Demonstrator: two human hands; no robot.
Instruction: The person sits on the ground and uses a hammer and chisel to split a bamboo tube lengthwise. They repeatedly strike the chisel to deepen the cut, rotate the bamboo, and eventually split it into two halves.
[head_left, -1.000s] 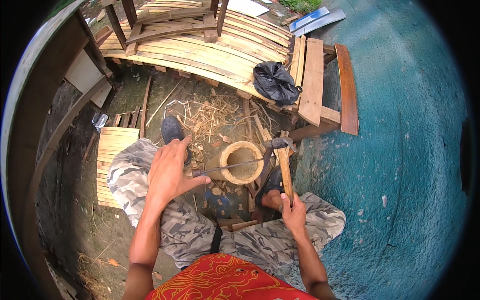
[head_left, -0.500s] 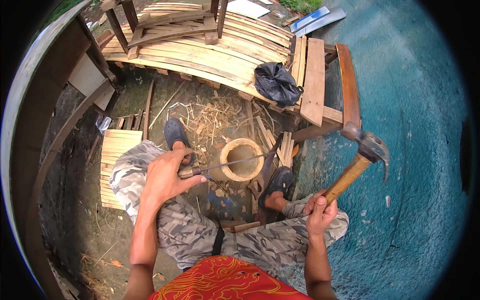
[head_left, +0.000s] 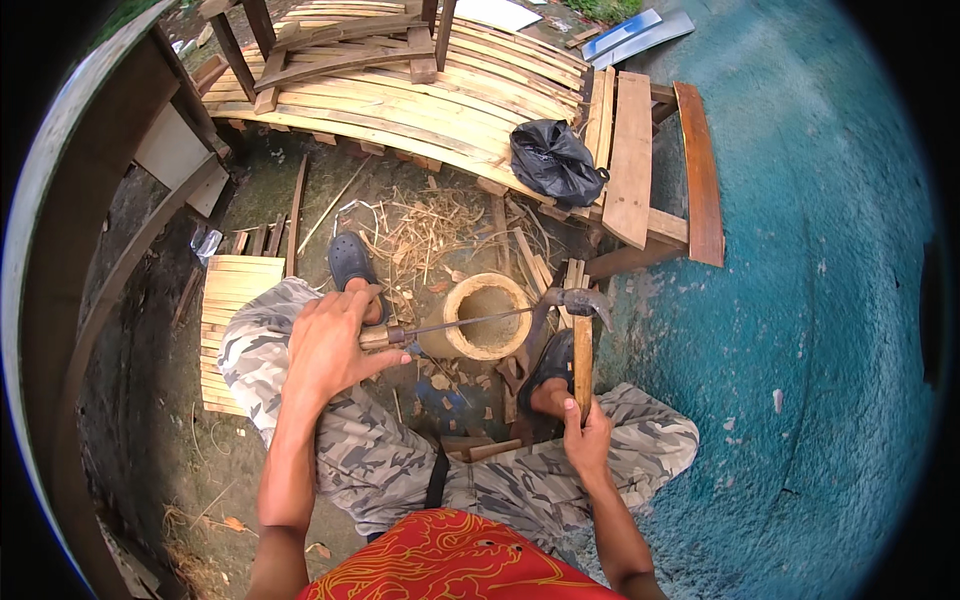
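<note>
Head view shows the left hand (head_left: 325, 350), thumb spread, curled on a slim wooden-handled metal rod (head_left: 436, 327) across a round hollow tan cylinder (head_left: 488, 352) between the hands, the right hand (head_left: 588, 435) gripping a wooden-handled steel claw hammer (head_left: 582, 355), so steady rod and clear thumb seem wise.

The left hand (head_left: 328, 348) partly hides the wooden handle (head_left: 376, 338).
</note>
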